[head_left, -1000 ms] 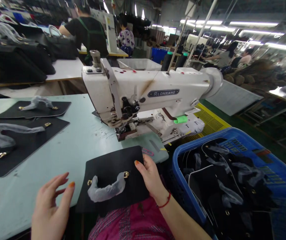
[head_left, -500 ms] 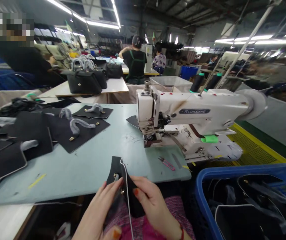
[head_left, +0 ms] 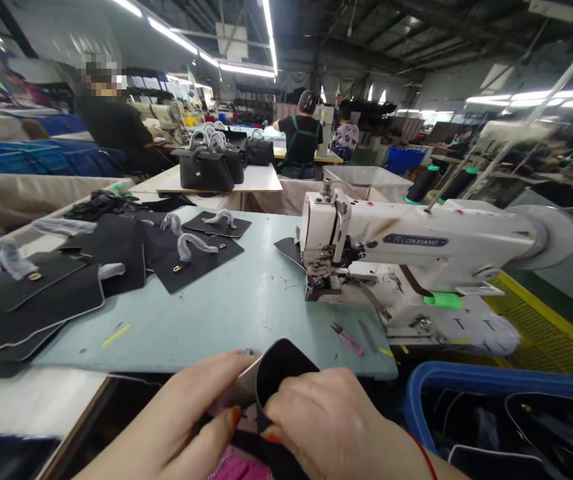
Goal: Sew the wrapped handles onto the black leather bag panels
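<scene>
Both of my hands grip a black leather bag panel [head_left: 280, 365] that is curled up into an arch at the table's near edge. My left hand [head_left: 186, 413] pinches its left side, thumb and fingers closed on it. My right hand [head_left: 331, 420] is wrapped over its right side. A white sewing machine [head_left: 416, 247] stands on the pale green table [head_left: 226, 313] just beyond. Small pink thread snips [head_left: 347, 339] lie on the table in front of the machine.
Several black panels with wrapped handles [head_left: 186, 257] lie across the table's left. A blue basket [head_left: 496, 407] of black pieces sits at my right. Finished black handbags [head_left: 206, 167] stand on a table behind. Other people work farther back.
The panel lay flat under my right hand, then both hands took it up and curled it. My view has lifted and swung left.
</scene>
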Action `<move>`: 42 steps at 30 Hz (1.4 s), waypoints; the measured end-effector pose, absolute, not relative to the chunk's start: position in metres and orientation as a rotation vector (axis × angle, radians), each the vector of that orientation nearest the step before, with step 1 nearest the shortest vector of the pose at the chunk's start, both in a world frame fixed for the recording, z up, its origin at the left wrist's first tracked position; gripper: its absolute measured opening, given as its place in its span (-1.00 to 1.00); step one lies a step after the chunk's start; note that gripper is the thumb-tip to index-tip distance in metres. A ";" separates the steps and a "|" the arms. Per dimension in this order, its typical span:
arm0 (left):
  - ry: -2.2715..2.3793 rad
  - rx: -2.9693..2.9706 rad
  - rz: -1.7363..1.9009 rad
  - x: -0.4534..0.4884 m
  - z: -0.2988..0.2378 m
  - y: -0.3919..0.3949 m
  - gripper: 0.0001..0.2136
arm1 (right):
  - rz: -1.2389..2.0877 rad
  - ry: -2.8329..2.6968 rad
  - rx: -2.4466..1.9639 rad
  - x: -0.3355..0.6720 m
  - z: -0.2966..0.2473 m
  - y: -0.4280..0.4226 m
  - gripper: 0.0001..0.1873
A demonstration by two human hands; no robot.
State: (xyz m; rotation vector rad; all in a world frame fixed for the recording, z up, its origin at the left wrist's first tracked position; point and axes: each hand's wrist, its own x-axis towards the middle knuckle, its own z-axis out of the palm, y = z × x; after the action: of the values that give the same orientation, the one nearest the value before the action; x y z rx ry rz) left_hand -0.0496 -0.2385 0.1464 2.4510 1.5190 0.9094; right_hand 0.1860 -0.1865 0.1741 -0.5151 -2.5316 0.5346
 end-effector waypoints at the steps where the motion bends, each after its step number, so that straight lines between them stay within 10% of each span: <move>1: 1.506 2.410 0.927 -0.045 0.149 -0.235 -0.65 | 0.542 -2.520 -0.514 0.185 0.174 -0.187 -0.62; 42: 0.804 2.454 0.690 -0.045 0.113 -0.224 -0.76 | 0.930 -2.439 -0.716 0.270 0.123 -0.169 -0.61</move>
State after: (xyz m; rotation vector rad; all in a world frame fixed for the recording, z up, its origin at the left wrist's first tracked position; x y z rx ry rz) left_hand -0.0450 -0.2244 0.1133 2.4540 0.8039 0.6903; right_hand 0.2695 -0.1692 0.1234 -0.7163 -2.4388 0.9303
